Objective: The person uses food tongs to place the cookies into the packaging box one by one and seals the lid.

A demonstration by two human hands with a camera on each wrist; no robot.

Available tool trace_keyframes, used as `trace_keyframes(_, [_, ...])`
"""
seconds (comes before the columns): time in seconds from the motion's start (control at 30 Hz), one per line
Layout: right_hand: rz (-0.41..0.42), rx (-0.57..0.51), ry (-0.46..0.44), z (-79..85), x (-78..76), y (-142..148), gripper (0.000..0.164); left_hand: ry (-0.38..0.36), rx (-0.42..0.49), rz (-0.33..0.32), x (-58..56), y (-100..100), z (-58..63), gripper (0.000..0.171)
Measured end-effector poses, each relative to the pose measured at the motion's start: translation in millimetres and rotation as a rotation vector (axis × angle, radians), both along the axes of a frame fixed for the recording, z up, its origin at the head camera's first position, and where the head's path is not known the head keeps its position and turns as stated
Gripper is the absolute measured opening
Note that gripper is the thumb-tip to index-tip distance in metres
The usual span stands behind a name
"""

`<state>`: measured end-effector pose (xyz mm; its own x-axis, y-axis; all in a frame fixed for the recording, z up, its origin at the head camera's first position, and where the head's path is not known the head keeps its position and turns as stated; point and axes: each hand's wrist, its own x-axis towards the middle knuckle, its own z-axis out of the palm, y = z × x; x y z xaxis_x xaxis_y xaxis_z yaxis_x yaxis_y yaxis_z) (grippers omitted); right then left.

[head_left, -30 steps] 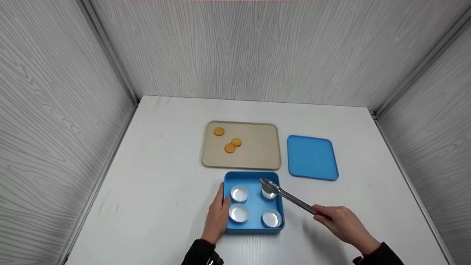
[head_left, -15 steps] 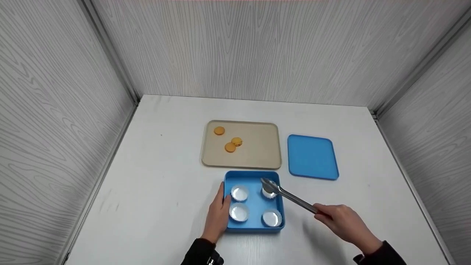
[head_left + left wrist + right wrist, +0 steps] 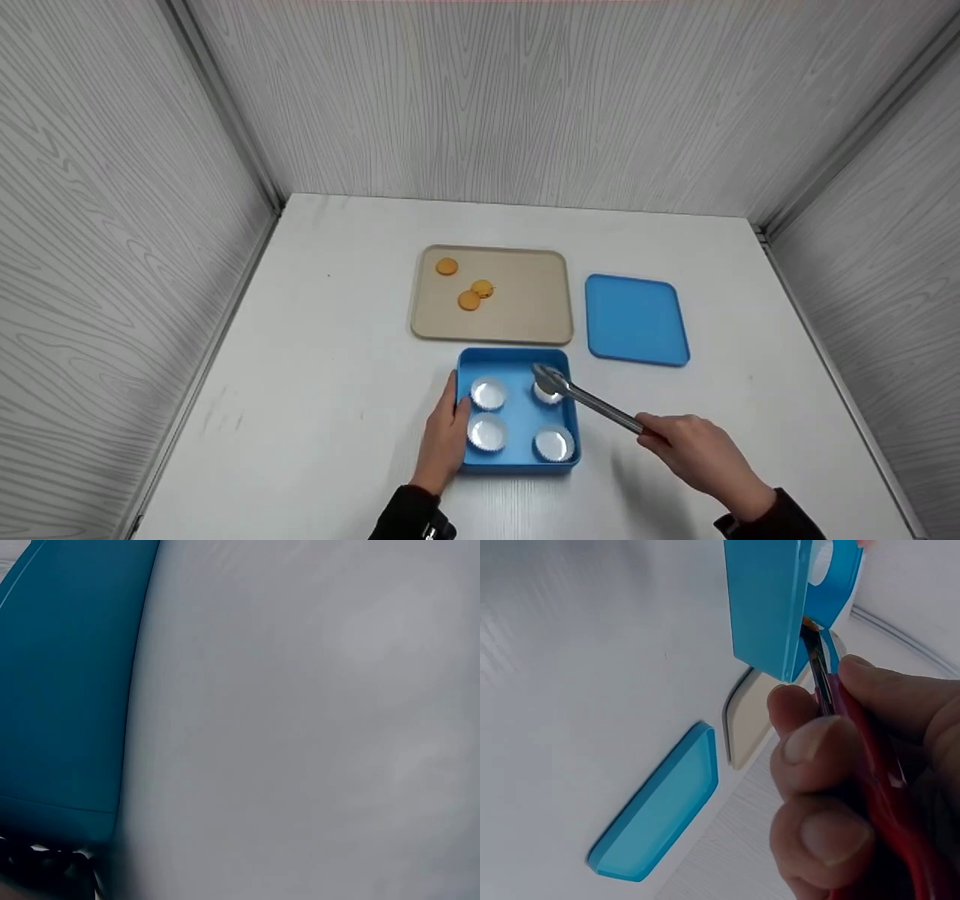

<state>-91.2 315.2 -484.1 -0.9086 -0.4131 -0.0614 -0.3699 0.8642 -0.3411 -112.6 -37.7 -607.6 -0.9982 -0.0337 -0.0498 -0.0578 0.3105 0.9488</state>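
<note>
A blue box (image 3: 519, 366) sits near the table's front and holds several white paper cups (image 3: 487, 433). My left hand (image 3: 444, 439) lies along its left wall with the thumb over the rim. My right hand (image 3: 694, 454) grips metal tongs (image 3: 592, 405) by their red handles (image 3: 870, 787). The tong tips hover at the far right cup (image 3: 548, 393); whether they hold anything is not visible. A beige tray (image 3: 525, 300) behind the box carries three round orange cookies (image 3: 469, 301). In the left wrist view only the blue box wall (image 3: 67, 690) and table show.
A blue lid (image 3: 636, 319) lies flat to the right of the tray, also seen as the blue lid (image 3: 660, 817) in the right wrist view. Grey panelled walls close in the white table (image 3: 337, 360) on three sides.
The right hand has shifted slightly left with the tongs; their tips stay over the far right cup. The left hand has not moved.
</note>
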Motion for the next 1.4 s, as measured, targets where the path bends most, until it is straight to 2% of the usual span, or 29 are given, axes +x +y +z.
trace_keyframes(0.47, [-0.037, 0.082, 0.047, 6.8, 6.1, -13, 0.019, -0.001, 0.003, 0.0, -1.4, 2, -1.9, 0.058])
trace_keyframes(0.73, [-0.031, 0.117, 0.138, 6.2, 9.0, -19, 0.023, 0.007, 0.011, 0.003, 0.1, 2, -2.0, 0.058])
trace_keyframes(0.97, [-0.044, 0.138, 0.206, 6.1, 9.9, -18, 0.021, 0.007, 0.008, 0.007, 0.1, 1, -2.5, 0.058])
trace_keyframes(1.27, [-0.072, 0.069, 0.199, 14.7, 7.3, -18, 0.023, 0.001, 0.01, 0.009, -1.5, 0, -3.6, 0.058])
trace_keyframes(1.4, [-0.072, 0.024, 0.246, 17.4, 3.2, -19, 0.028, 0.0, 0.008, 0.009, -2.4, 0, -3.6, 0.058])
